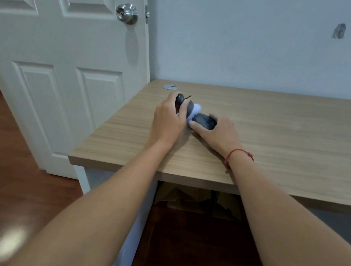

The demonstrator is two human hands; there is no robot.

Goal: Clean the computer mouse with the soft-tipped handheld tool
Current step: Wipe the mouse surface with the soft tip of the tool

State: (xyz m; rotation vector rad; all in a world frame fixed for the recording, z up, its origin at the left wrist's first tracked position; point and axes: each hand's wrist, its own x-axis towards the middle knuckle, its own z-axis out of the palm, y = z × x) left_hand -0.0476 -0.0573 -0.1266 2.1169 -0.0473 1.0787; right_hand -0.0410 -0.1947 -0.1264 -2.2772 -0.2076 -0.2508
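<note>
A dark grey computer mouse lies on the wooden desk near its left end. My right hand wraps around the mouse from the right and near side and holds it in place. My left hand grips a dark handheld tool with a pale, soft tip. The soft tip presses against the left end of the mouse. Fingers hide most of the tool's body and the mouse's near side.
A round silver cable grommet sits at the desk's back left corner. A white door with a steel knob stands left of the desk. A cardboard box lies under the desk.
</note>
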